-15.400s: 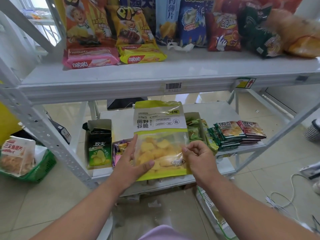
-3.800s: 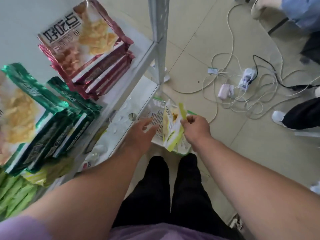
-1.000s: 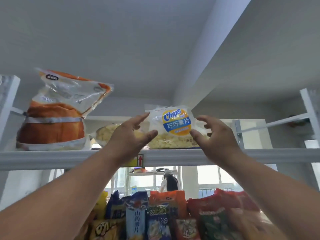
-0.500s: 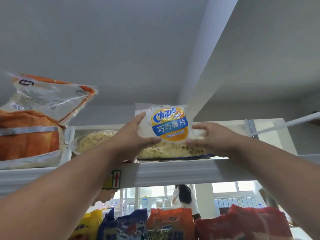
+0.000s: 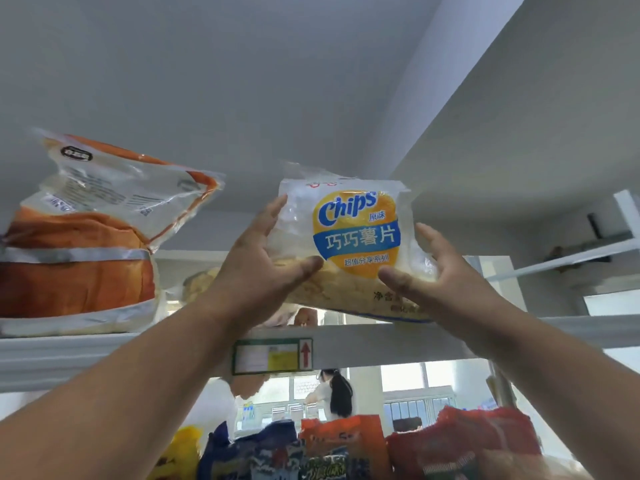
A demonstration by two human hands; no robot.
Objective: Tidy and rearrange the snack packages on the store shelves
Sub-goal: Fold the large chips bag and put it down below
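Note:
A clear bag of potato chips (image 5: 356,233) with a yellow and blue "Chips" label is held just above the front edge of the white top shelf (image 5: 381,341), tilted toward me. My left hand (image 5: 263,268) holds its left side, thumb across the front and fingers running up the edge. My right hand (image 5: 443,282) holds its right side, thumb on the front lower corner. The bag's bottom edge hovers close over the shelf lip.
A large orange bread bag (image 5: 79,265) stands on the same shelf to the left. Another clear chips bag (image 5: 201,282) lies behind my left hand. A price label (image 5: 273,356) sits on the shelf lip. Colourful snack bags (image 5: 339,445) fill the shelf below. A person (image 5: 332,393) stands far behind.
Both hands closed on the chips bag and raised it off the pack it lay on, tilting it toward me. The view has moved closer to the shelf.

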